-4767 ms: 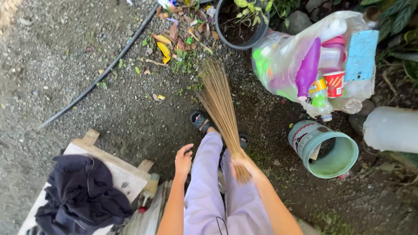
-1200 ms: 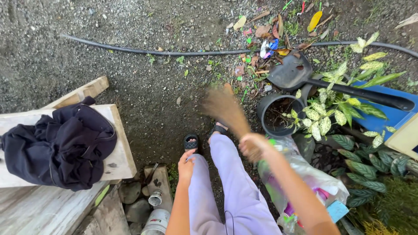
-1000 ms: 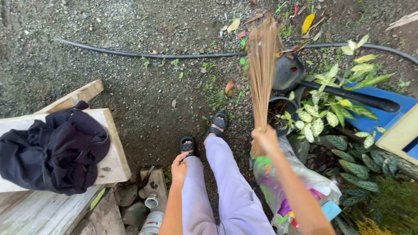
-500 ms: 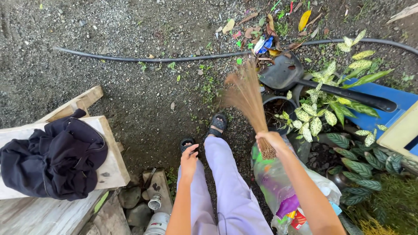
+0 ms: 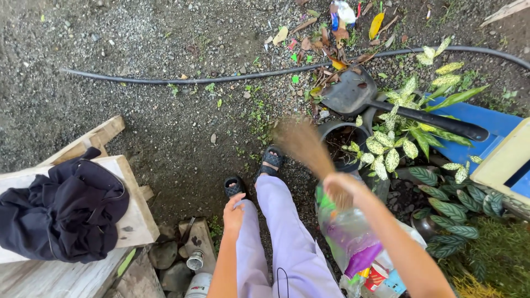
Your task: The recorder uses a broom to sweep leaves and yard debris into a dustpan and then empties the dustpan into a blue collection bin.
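My right hand point(image 5: 343, 186) grips a bundle of thin straw sticks, a stick broom point(image 5: 305, 145), whose blurred bristles fan out over the gravel toward the upper left, near a black plant pot point(image 5: 332, 134). My left hand point(image 5: 234, 214) rests on my left thigh, fingers loosely curled, holding nothing. I wear light purple trousers point(image 5: 287, 243) and black sandals point(image 5: 271, 159). A black dustpan point(image 5: 353, 94) with a long handle lies beyond the pot, beside a pile of leaves and litter point(image 5: 337, 33).
A black hose point(image 5: 221, 78) crosses the gravel. A dark garment point(image 5: 61, 209) lies on a wooden bench point(image 5: 132, 221) at left. A clear plastic bag of bottles point(image 5: 353, 248) sits by my right leg. Spotted-leaf plants point(image 5: 397, 149) and a blue board point(image 5: 486, 121) stand at right.
The broom has swung down and leftward from an upright raised position, now blurred low over the gravel. My view has shifted slightly; my left hand stays on my thigh.
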